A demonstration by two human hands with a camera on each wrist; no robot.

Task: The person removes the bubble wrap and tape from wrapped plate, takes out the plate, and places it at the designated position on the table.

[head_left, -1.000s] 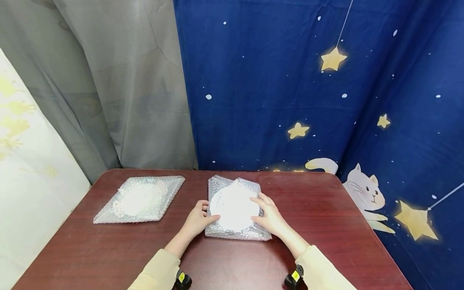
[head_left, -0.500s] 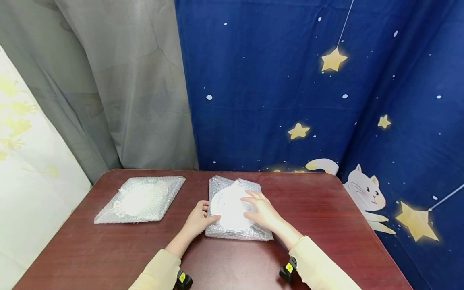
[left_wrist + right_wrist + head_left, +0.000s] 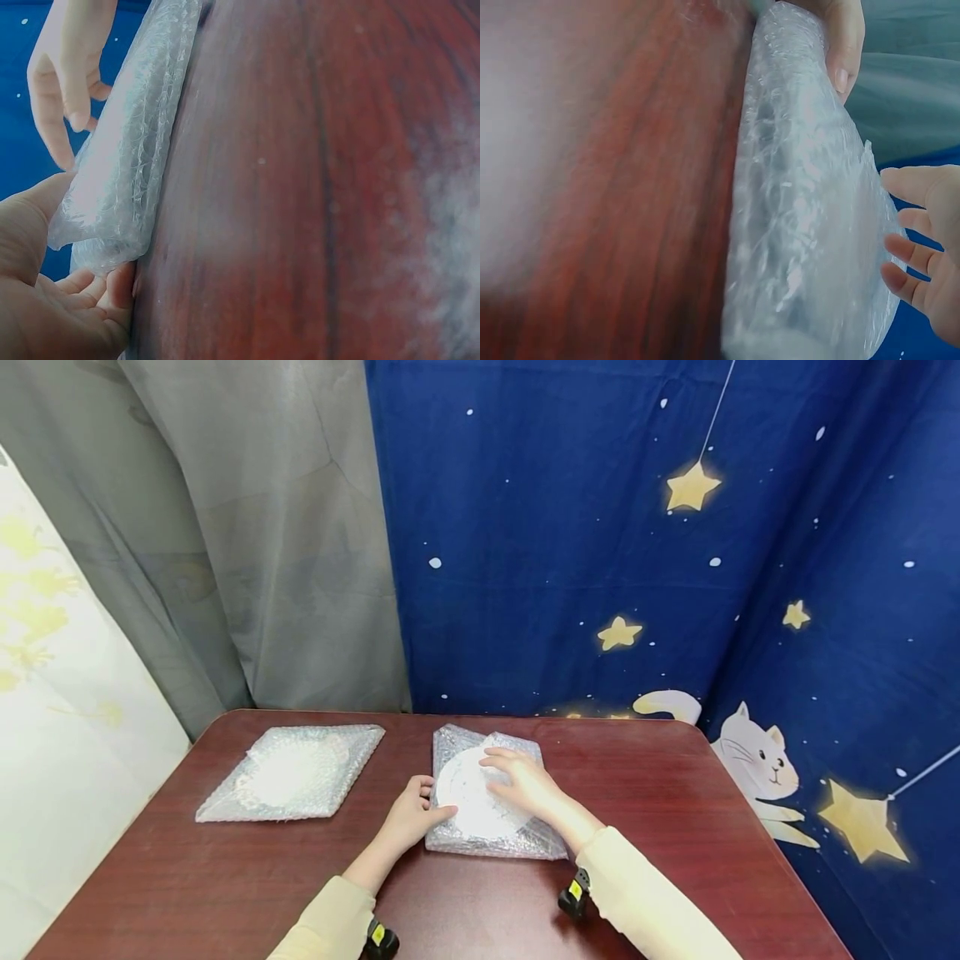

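A square bubble-wrap package [image 3: 474,818] lies flat on the table in the head view, a bright round white shape showing in its middle under glare. At its left edge, my left hand [image 3: 411,817] grips it, thumb on top; in the left wrist view the fingers [image 3: 118,289] curl at the lower edge. My right hand [image 3: 525,783] is over the upper right part of the wrap, fingers spread and loosely bent. In the right wrist view, those fingertips [image 3: 892,274] lie right at the package's upper face, pinching nothing.
A second bubble-wrap package [image 3: 352,747] with a glaring white middle lies at the left of the dark red wooden table [image 3: 637,810]. A grey curtain [image 3: 322,610] and a blue starry curtain [image 3: 525,568] hang behind the table's far edge.
My right hand has moved left across the package, from its right edge to over its upper middle. The left hand keeps its grip, and the package stays in place.
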